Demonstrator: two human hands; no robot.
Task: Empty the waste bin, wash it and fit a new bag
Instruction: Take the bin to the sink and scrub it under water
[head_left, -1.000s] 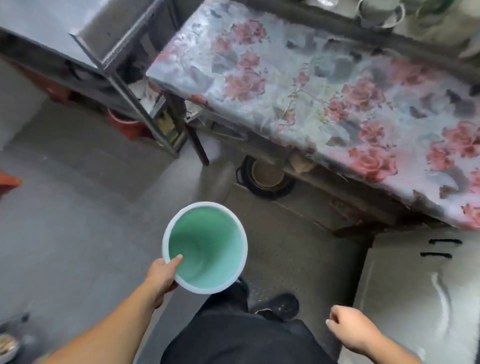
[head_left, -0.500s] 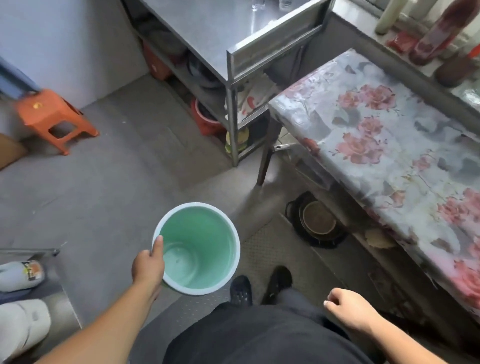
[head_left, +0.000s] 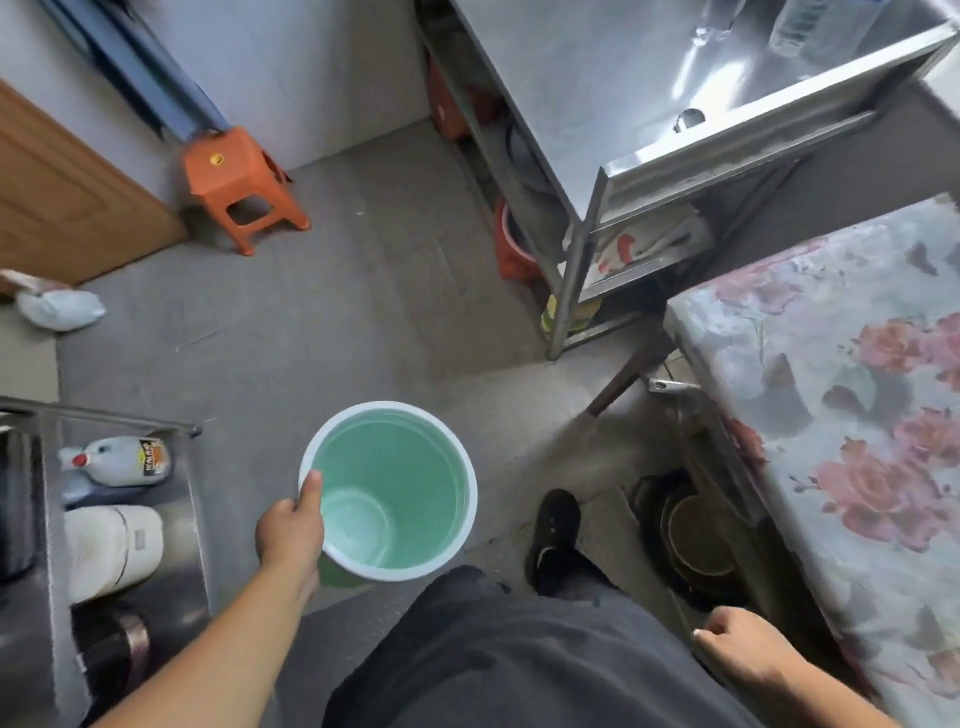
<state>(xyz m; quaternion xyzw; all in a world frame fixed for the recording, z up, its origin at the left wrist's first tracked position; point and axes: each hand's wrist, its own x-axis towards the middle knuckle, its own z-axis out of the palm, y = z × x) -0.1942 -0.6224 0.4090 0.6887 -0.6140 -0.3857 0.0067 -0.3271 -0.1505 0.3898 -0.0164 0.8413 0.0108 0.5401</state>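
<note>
At lower centre, the left hand (head_left: 289, 530) grips the rim of the empty bin (head_left: 388, 491), now carried past the floral surface (head_left: 852, 395); the right hand (head_left: 737, 649) hangs loosely curled, holding nothing. No bag is fitted.

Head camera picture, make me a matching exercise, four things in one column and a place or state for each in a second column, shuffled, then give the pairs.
Things:
1. green bin
2. orange stool
3. right hand
4. floral cloth

Places or states:
A. stands by the wall, next to the wooden door
B. covers the table at the right
C. gripped at its white rim by the left hand, no bag inside
D. loosely curled, holding nothing

Pairs: 1-C, 2-A, 3-D, 4-B
</note>
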